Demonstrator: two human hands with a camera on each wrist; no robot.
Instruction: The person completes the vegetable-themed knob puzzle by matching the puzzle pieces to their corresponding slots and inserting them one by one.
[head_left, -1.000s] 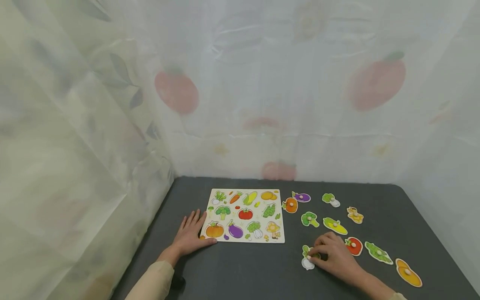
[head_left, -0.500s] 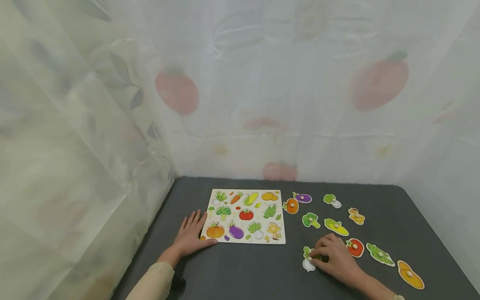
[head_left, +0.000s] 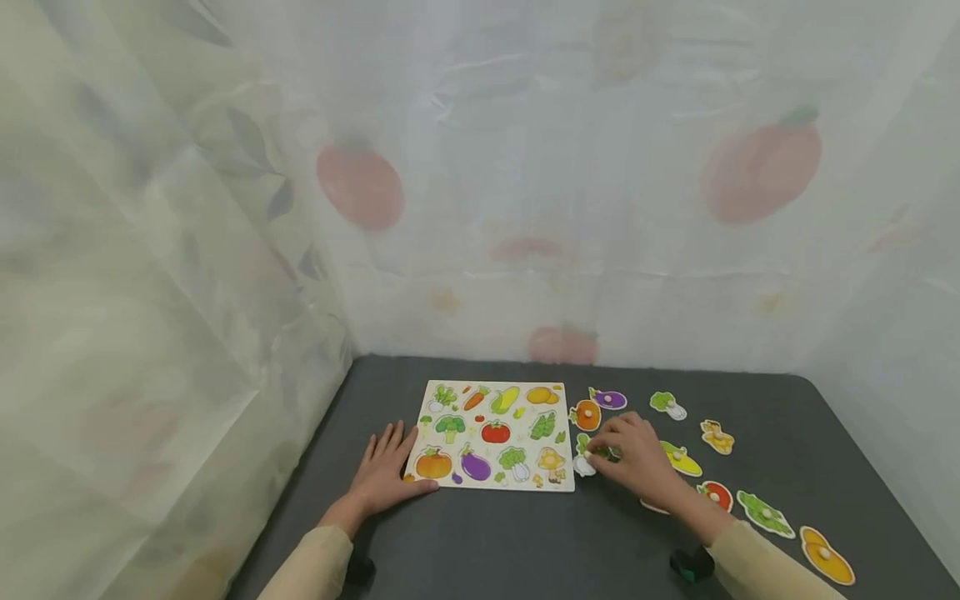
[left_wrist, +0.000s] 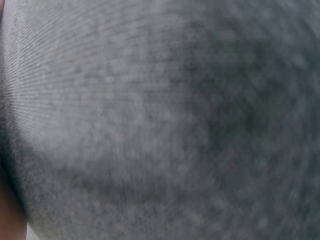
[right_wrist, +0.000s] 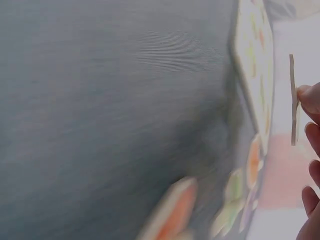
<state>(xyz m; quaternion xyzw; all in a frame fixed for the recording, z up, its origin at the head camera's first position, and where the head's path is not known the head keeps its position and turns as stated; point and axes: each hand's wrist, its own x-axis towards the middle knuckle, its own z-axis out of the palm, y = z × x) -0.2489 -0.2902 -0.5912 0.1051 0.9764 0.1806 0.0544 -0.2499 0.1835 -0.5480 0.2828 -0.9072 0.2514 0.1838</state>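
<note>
In the head view my right hand [head_left: 633, 457] pinches a white radish puzzle piece [head_left: 583, 461] with green leaves, just off the right edge of the white vegetable puzzle board [head_left: 497, 490]. The right wrist view shows that piece [right_wrist: 293, 100] edge-on between thumb and fingers, raised above the table. My left hand [head_left: 386, 475] lies with straight fingers against the board's lower left corner, thumb along its front edge. Near the right hand are the pumpkin piece [head_left: 586, 415] and the corn piece [head_left: 681, 459]. The broccoli piece is mostly hidden behind the right hand.
Right of the board lie pieces: eggplant [head_left: 608, 399], bok choy [head_left: 667, 405], mushroom [head_left: 717, 437], tomato [head_left: 717, 497], peas [head_left: 765, 513] and potato [head_left: 827, 556]. A piece's edge [head_left: 655, 506] shows below the right wrist. Printed curtains [head_left: 480, 208] surround the dark table [head_left: 510, 550].
My right hand has lifted the radish piece and moved it forward and left, to beside the board. The left hand stays in place on the board's corner.
</note>
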